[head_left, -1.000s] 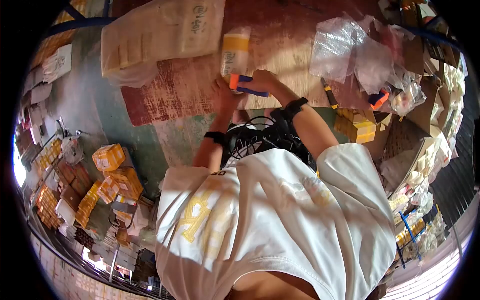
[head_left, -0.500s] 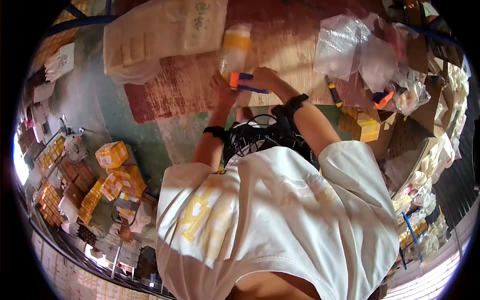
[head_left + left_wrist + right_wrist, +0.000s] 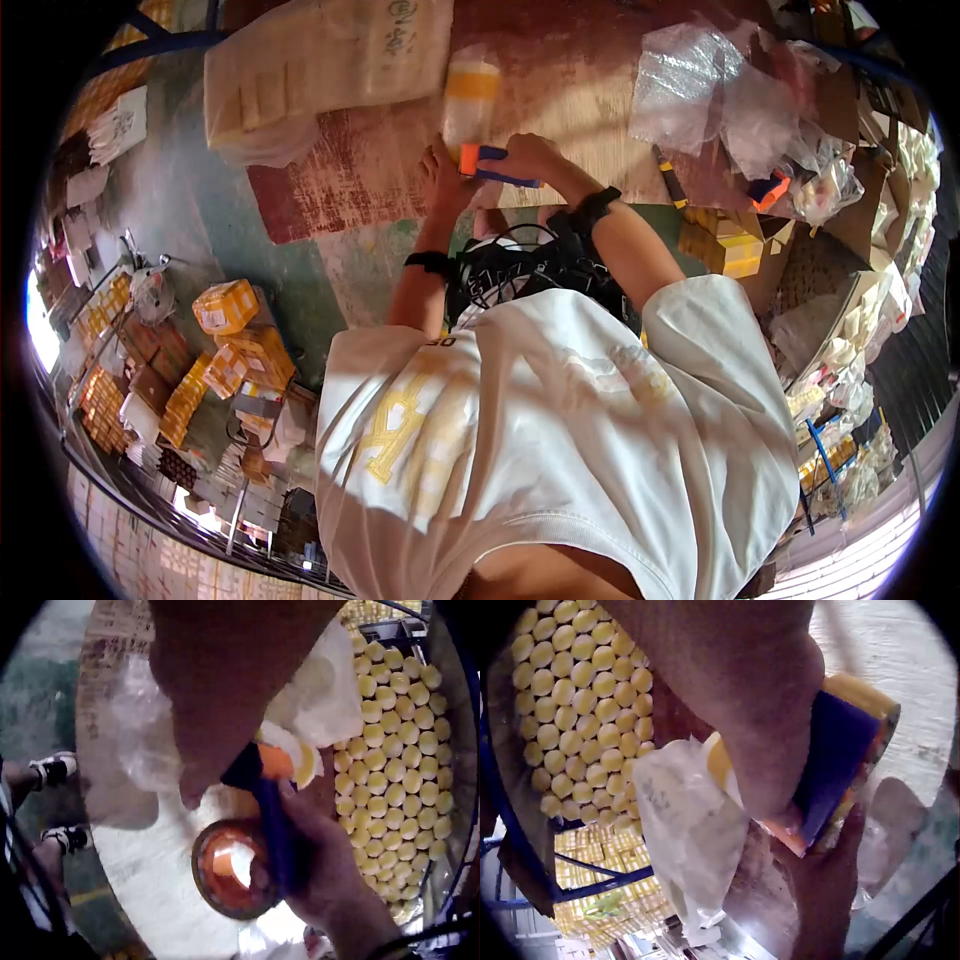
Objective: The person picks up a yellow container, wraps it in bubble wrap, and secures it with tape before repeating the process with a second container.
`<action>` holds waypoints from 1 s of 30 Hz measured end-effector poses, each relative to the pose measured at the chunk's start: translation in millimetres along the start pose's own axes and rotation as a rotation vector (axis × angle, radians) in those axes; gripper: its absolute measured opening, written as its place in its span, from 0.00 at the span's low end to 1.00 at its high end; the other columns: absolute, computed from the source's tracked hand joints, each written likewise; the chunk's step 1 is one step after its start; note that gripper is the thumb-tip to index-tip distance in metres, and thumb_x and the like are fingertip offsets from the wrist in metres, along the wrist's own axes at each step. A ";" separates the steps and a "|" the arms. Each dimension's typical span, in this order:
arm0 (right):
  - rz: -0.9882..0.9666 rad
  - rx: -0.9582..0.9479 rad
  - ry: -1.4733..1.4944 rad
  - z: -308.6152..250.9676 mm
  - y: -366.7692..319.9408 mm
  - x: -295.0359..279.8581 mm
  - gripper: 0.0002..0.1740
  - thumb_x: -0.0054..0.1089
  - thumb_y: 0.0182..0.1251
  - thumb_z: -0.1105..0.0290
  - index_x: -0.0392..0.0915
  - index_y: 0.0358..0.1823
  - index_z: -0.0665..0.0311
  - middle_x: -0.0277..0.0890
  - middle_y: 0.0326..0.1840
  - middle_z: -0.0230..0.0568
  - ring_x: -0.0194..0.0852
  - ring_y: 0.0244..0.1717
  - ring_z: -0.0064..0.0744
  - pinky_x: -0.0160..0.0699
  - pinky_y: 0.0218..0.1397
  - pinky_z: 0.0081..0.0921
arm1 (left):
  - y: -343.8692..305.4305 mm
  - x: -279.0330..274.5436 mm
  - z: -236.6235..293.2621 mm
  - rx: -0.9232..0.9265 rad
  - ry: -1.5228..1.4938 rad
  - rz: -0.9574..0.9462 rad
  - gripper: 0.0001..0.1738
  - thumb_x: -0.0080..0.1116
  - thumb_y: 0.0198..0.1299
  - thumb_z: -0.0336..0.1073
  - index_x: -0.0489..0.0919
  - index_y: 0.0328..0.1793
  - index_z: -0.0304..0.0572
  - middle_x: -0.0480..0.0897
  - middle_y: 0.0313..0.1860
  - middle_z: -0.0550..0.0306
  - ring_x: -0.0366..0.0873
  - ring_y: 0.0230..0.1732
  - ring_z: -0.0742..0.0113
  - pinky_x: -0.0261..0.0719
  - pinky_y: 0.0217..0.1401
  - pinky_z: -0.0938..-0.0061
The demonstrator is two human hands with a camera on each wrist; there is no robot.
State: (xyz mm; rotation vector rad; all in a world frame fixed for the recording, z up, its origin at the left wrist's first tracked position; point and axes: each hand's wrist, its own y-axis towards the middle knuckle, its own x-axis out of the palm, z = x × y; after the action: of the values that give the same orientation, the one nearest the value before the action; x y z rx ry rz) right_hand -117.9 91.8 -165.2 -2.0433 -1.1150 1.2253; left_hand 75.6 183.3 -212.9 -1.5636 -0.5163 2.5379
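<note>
My right hand (image 3: pixel 532 158) grips a tape dispenser (image 3: pixel 282 829) by its blue handle. The dispenser's orange front end (image 3: pixel 468 159) points left, and its tape roll (image 3: pixel 214 883) shows in the left wrist view. Close to that front end, my left hand (image 3: pixel 446 182) holds the near end of a small wrapped package (image 3: pixel 468 115) with a yellow tape band across it. In the right wrist view the left hand (image 3: pixel 825 889) is right at the dispenser's front edge. Most of the left fingers' contact with the package is hidden.
A large plastic-wrapped bundle (image 3: pixel 330 75) lies to the left on the worn red table (image 3: pixel 345 190). Towards the right are clear plastic bags (image 3: pixel 685 90), a knife (image 3: pixel 668 180) and another orange-and-blue dispenser (image 3: pixel 768 190). Stacked yellow rolls (image 3: pixel 394 765) stand beyond the table.
Both hands and the dispenser stay nearly in place at the package's near end. The handwriting on the package, clear a second ago, no longer shows.
</note>
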 end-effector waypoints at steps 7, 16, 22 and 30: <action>-0.058 0.068 -0.022 24.8 2.3 9.1 0.52 0.58 0.50 0.21 0.87 0.41 0.72 0.86 0.41 0.62 0.87 0.45 0.55 0.84 0.49 0.45 | 21.0 -16.7 -27.4 0.084 -0.249 -0.192 0.65 0.83 0.40 0.60 0.58 0.79 0.40 0.65 0.72 0.38 0.64 0.71 0.36 0.65 0.72 0.43; 0.031 0.393 -0.042 14.2 -23.1 12.5 0.42 0.58 0.54 0.30 0.88 0.48 0.64 0.87 0.48 0.54 0.87 0.52 0.49 0.83 0.54 0.40 | 40.0 43.2 -4.9 -0.073 -0.437 -0.026 0.55 0.81 0.37 0.64 0.73 0.61 0.26 0.83 0.53 0.33 0.84 0.51 0.37 0.84 0.53 0.52; 0.152 0.616 0.389 -8.1 -43.9 6.5 0.35 0.55 0.62 0.38 0.87 0.50 0.63 0.86 0.52 0.52 0.85 0.56 0.48 0.82 0.55 0.36 | 14.0 14.1 53.1 -0.222 -0.183 0.081 0.57 0.79 0.34 0.69 0.75 0.59 0.26 0.83 0.54 0.33 0.84 0.54 0.35 0.83 0.54 0.51; 0.315 0.326 0.200 80.2 -14.2 0.4 0.19 0.60 0.65 0.55 0.84 0.47 0.63 0.87 0.38 0.46 0.87 0.41 0.42 0.82 0.42 0.40 | 15.1 0.9 59.2 -0.365 -1.342 -0.415 0.41 0.68 0.60 0.59 0.74 0.68 0.34 0.83 0.58 0.45 0.83 0.56 0.53 0.82 0.59 0.57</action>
State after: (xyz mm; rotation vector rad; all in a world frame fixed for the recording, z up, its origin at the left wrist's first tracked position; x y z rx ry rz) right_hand -194.3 100.6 -192.0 -2.0763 -0.4759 1.2203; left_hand 24.0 156.0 -194.7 0.4701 -1.2493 2.8174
